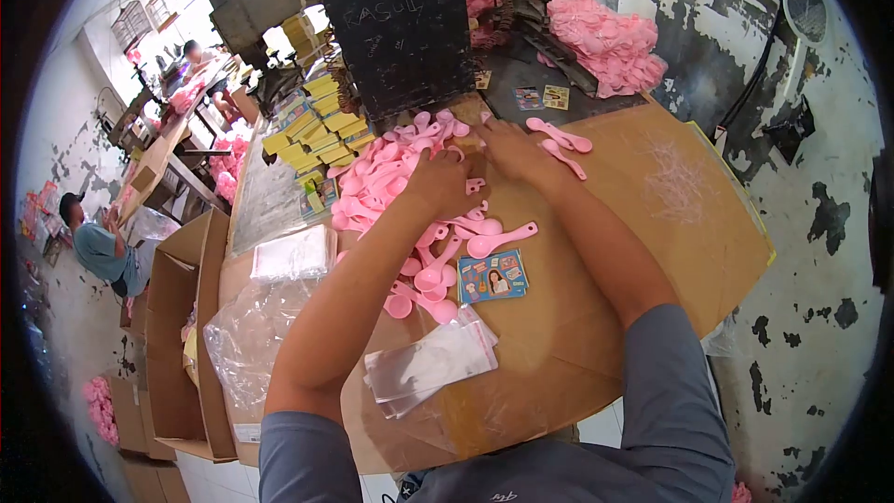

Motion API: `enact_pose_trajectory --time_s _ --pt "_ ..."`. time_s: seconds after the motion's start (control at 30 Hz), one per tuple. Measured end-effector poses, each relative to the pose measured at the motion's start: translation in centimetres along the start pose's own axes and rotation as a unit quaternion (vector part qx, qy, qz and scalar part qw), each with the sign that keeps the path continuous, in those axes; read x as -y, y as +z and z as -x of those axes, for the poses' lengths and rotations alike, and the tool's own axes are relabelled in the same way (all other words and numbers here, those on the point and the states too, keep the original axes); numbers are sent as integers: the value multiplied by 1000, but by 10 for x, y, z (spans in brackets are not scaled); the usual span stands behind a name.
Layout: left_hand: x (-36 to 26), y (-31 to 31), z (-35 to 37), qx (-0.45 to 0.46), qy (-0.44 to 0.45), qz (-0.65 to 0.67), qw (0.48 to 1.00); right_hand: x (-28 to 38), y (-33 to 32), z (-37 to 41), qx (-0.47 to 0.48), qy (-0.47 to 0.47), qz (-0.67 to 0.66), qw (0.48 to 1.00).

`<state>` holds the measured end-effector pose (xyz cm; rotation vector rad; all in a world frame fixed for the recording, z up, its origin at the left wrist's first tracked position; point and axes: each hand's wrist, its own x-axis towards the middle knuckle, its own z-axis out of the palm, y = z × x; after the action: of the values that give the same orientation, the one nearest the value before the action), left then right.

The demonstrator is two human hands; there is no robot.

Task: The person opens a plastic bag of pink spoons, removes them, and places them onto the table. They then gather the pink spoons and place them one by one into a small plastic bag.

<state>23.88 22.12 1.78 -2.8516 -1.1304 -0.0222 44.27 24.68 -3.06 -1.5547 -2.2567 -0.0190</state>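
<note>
A heap of pink plastic measuring spoons [374,181] lies in the middle of the cardboard-covered table. My left hand [441,186] rests on the heap's right part, fingers bent and a little apart over the spoons; some fingertips are hidden. At the heap's far right edge is my right hand [510,149], with its fingers stretched forward beside the spoons. Two loose spoons [564,138] lie to the right of it. Below the heap is a small stack of printed cards [493,276] with a picture of a person. Nearer to me lie clear plastic sleeves [432,363].
Yellow-edged card stacks [321,126] stand behind the heap at left. A black machine panel [400,42] rises at the back. More pink spoons [605,42] are piled back right. Left are packed sleeves [294,254] and an open carton [182,345]. Other people work at far left.
</note>
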Motion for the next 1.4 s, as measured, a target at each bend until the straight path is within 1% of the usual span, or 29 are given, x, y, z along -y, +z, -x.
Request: enact_pose_trajectory --time_s 0.07,0.17,0.27,0.37,0.4,0.47,0.53,0.57,0.67,0.77,0.83,0.87,0.97,1.0,1.03,1.07,1.1,1.2,1.3,1.4 --pt "1 2 -1 6 -4 -14 1000 5 -3 -13 -24 22 65 997" --pt "3 3 -2 10 -5 -18 1000 -8 11 -24 -10 -64 35 997" --pt "4 7 -2 -1 -4 -17 1000 -26 13 -25 27 -36 50 998" --pt "6 10 0 -23 9 -34 999 -35 -3 -13 72 93 127 985" --pt "5 9 0 -31 15 -42 999 -36 -8 -11 45 81 149 985" --pt "4 6 -1 -8 6 -27 1000 -34 -17 -6 -11 58 193 980" --pt "2 7 -4 -3 -1 -23 1000 -22 -15 -12 -93 -15 37 995" --pt "1 8 -4 -8 -3 -27 1000 -16 -15 -15 -134 -52 -42 989" --pt "2 8 -1 -26 -1 -45 999 -11 -10 -23 8 -62 -112 992" --pt "0 10 2 -37 -5 -41 998 -38 0 -26 12 -46 -64 997" --pt "1 12 2 -42 -13 -41 998 -47 -9 -28 59 71 58 994" --pt "0 14 3 -43 -16 -46 998 -49 -11 -29 83 130 118 981" --pt "-3 12 4 -33 -18 -57 998 -24 -27 -25 25 70 240 968" --pt "-4 11 4 -29 -18 -62 997 -21 -18 -34 -18 7 157 987" --pt "-4 12 4 -31 -15 -56 998 -19 -6 -45 -62 -57 72 994" --pt "-2 14 4 -33 -13 -51 998 -12 6 -54 -90 -94 -20 991" --pt "-1 15 5 -35 -10 -47 998 -5 15 -61 -118 -130 -112 978" --pt "0 14 6 -40 -10 -35 999 5 29 -73 -74 -149 -108 980" --pt "0 16 10 -64 -12 -37 997 -7 29 -85 -88 -155 13 984" --pt "-2 14 14 -53 -29 -34 998 -21 9 -89 3 -91 54 994"
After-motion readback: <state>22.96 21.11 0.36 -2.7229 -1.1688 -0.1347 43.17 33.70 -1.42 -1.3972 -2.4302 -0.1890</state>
